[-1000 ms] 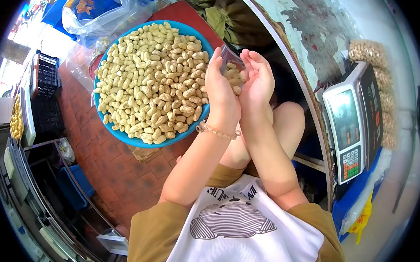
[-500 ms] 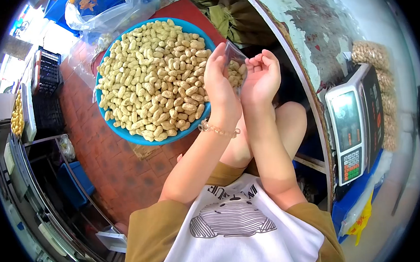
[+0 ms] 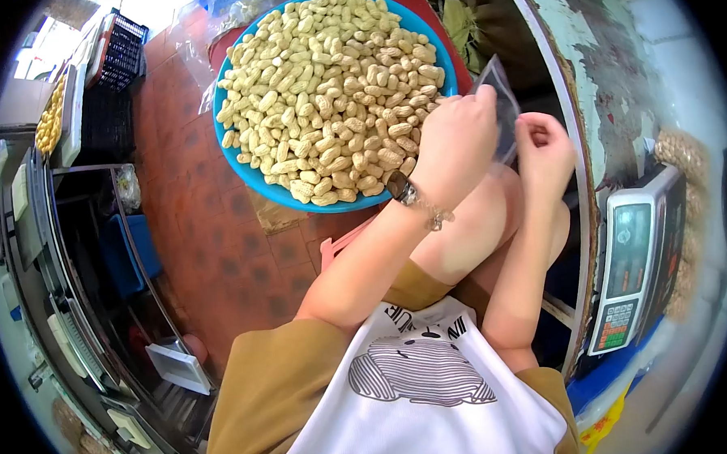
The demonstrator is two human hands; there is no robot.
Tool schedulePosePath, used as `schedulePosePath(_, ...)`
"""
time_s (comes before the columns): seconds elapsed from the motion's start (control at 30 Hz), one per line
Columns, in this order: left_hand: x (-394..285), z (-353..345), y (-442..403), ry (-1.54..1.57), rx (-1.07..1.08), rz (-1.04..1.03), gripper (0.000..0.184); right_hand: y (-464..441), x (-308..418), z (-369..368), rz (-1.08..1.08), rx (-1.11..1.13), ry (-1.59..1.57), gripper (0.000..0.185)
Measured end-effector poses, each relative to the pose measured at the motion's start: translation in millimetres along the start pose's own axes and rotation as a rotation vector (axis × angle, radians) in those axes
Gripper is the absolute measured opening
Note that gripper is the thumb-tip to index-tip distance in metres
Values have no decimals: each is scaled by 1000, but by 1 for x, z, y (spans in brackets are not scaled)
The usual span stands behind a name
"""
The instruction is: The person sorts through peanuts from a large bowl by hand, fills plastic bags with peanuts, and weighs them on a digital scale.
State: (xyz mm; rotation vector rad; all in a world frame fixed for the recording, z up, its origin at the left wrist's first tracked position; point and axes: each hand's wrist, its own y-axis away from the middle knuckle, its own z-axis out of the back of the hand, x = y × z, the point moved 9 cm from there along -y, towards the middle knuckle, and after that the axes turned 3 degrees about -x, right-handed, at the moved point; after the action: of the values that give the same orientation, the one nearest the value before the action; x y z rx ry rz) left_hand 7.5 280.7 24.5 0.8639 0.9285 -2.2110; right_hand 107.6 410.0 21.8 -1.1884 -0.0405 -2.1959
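Observation:
A clear plastic bag [image 3: 502,111] stands upright between my hands, its pointed top corner showing. My left hand [image 3: 460,146], back turned up and wearing a watch and a bead bracelet, is closed on the bag's near left edge. Opposite it, my right hand [image 3: 547,156] has its fingers curled in a pinch at the bag's right edge. The lower part of the bag is hidden behind my left hand, so what it holds does not show. Left of the hands is a round blue basin [image 3: 239,169] heaped with unshelled peanuts [image 3: 333,98].
A digital scale [image 3: 632,240] stands on the worn counter [image 3: 596,63] at the right, beside packed bags [image 3: 685,152]. Black crates [image 3: 121,55] and a metal rack [image 3: 93,168] line the left. Red tiles [image 3: 189,145] cover the floor.
My left hand has turned from palm inward to back up and closed on the bag. My right fingers have drawn into a pinch. The view has shifted, so the basin appears higher and further right.

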Motion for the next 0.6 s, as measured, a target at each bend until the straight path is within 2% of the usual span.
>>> schedulePosePath(0.1,-21,27,-1,87,-60,-69,12,0,13,24,35,-140,-85,5)
schedulePosePath(0.3,-11,43,22,199,-121,-19,16,-1,12,21,24,-34,-81,13)
schedulePosePath(0.37,-7,60,37,175,-163,-77,16,4,19,23,54,-75,-84,16)
schedulePosePath(0.43,2,81,58,146,-238,-138,15,14,43,34,206,-197,-41,16)
schedulePosePath(0.5,18,111,80,49,-306,-72,15,28,63,42,355,-296,-162,18)
schedulePosePath(0.6,53,153,107,-91,-522,-70,10,60,84,28,344,-194,-293,22)
